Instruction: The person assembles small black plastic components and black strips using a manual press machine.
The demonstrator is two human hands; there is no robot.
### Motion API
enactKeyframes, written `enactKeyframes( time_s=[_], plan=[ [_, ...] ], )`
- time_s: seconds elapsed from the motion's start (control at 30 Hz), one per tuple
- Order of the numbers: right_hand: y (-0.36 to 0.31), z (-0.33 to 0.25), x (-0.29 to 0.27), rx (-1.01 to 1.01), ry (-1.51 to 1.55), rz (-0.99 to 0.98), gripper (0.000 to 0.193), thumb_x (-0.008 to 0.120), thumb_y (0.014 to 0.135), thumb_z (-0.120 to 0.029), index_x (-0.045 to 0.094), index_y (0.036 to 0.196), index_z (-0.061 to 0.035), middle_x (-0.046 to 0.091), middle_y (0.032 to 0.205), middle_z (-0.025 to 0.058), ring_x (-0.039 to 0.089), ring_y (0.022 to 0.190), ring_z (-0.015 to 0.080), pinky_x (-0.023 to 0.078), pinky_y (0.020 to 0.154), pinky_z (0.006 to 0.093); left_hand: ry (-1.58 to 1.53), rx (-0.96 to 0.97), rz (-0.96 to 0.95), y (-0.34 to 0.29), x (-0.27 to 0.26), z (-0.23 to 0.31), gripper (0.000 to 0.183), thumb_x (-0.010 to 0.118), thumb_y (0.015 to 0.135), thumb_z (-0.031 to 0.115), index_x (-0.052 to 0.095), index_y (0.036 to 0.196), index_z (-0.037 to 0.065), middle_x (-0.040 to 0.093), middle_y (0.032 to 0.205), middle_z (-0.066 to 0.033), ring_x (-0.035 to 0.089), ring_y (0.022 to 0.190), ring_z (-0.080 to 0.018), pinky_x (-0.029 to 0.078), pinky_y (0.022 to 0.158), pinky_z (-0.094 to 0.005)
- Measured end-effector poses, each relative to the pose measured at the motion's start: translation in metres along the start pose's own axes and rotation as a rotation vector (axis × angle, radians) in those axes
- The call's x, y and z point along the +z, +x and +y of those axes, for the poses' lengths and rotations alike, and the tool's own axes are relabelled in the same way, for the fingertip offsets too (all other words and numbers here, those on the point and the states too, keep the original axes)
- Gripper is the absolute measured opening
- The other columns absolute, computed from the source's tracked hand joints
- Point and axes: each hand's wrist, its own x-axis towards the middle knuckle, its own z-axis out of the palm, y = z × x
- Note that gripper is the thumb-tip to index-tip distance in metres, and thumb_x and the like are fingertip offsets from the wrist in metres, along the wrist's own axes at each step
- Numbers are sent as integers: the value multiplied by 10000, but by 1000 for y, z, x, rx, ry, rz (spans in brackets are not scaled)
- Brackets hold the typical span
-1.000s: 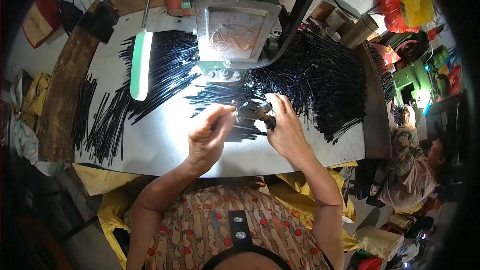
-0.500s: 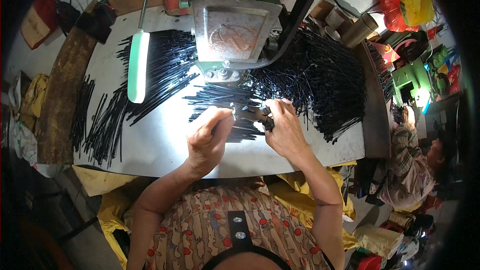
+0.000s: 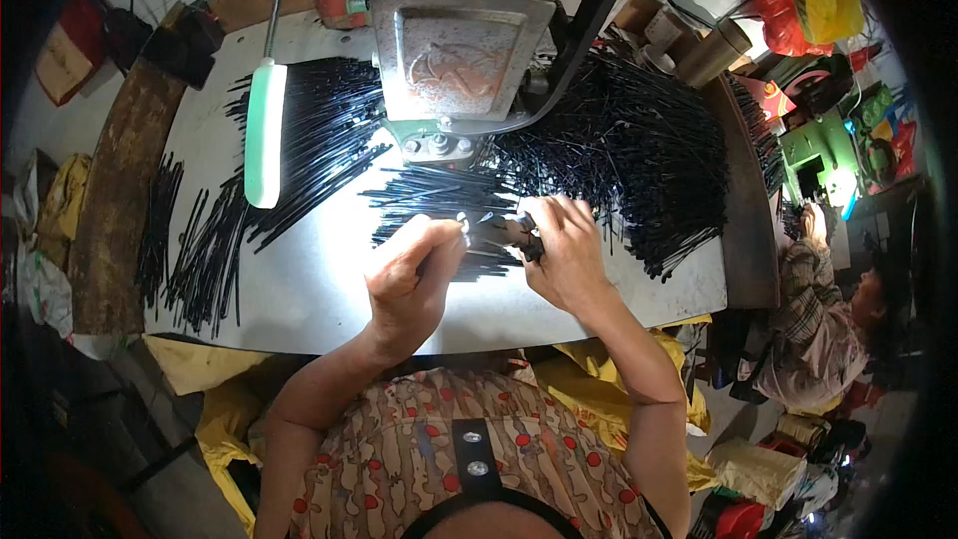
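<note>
Well left of the scuffed grey-and-green metal machine head [image 3: 459, 65] curves a brown wooden rim [image 3: 115, 210]. Nearer the machine head lies a fan of long, thin black rods [image 3: 324, 110], partly covered in view by a slim green-and-white lamp bar [image 3: 264, 135]. Below and left of the machine head, the bare left hand [image 3: 414, 274] is closed, thumb and forefinger pinched around a tiny bright tip too small to identify. Just below the machine head, beyond the 2 hands, rests a flat bunch of thin black rods [image 3: 429, 190]. Below and right of it, the bare right hand [image 3: 567, 255] is half closed, fingers curled around a dark, blocky object [image 3: 531, 252] of unclear form. Right of the machine head spreads a dense heap of black rods [image 3: 664, 155]; farther right sits 1 co-worker [image 3: 818, 339].
</note>
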Motion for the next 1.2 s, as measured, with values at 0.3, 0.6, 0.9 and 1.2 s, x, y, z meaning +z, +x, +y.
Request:
enactKeyframes(
  time_s=[0.3,0.6,0.9,1.2],
  plan=[
    [-6,-2,3,95,-80,32,490,589,557,61,449,1018,-31,554,875,134,531,829,306,392,688,384,51,0,26,-2,3,-9,155,557,711,-122,560,831,-23,512,647,-53,481,558,-108,402,514,-204],
    [-10,-4,4,108,-21,-14,428,563,599,56,454,1005,-27,552,872,134,531,825,303,377,698,378,37,-7,15,-5,2,-10,142,557,719,-119,558,825,-24,539,674,-62,496,577,-106,416,530,-206],
    [-5,0,4,98,29,-74,354,546,614,49,451,949,-13,523,865,148,518,853,337,411,740,405,-418,-273,9,-11,2,-16,182,565,780,-67,568,944,10,575,820,-37,528,705,-81,459,627,-207],
    [-7,-1,5,130,35,-93,351,541,609,44,442,941,-11,515,861,163,513,857,348,413,739,414,-480,-263,32,-16,3,-20,240,549,783,-82,565,1008,-3,587,886,-48,546,767,-88,467,691,-208]
  ],
)
